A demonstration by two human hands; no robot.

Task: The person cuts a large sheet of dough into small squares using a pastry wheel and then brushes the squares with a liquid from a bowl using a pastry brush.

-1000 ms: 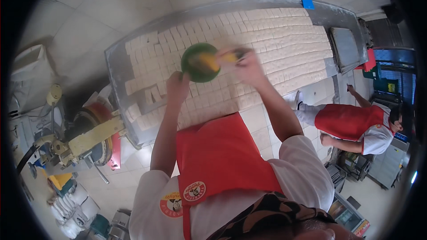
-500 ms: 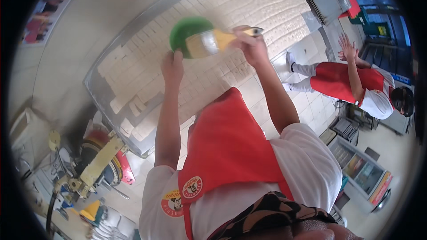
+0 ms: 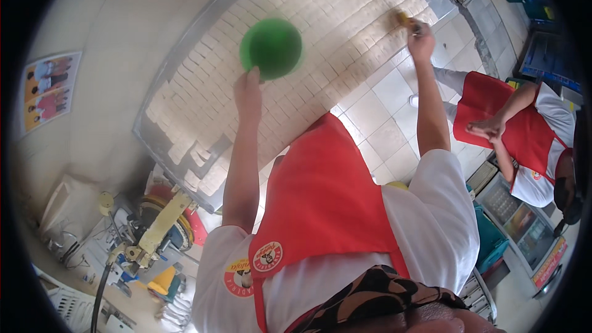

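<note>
My left hand [image 3: 248, 94] grips the rim of a round green bowl [image 3: 271, 48], held above the left middle of the worktable; the bowl is slightly blurred. My right hand [image 3: 422, 43] is closed round the handle of a brush [image 3: 402, 18] with a yellowish handle. The brush reaches over the right part of the dough, its tip smeared by motion; whether it touches cannot be told. Beneath both hands lie many pale cut dough pieces [image 3: 336, 37], set in tight rows over most of the table.
A grey metal table edge [image 3: 143, 124] borders the dough. To the right a co-worker in a red apron [image 3: 487, 108] stands with hands together. Machinery with a yellowish arm [image 3: 157, 225] stands lower left. A glass-topped display case [image 3: 518, 219] sits at lower right, on the tiled floor [image 3: 376, 114].
The brush was over the bowl beside my left hand; my right hand has carried it right, out over the dough. The bowl stays in my left hand. The co-worker's hands have lowered.
</note>
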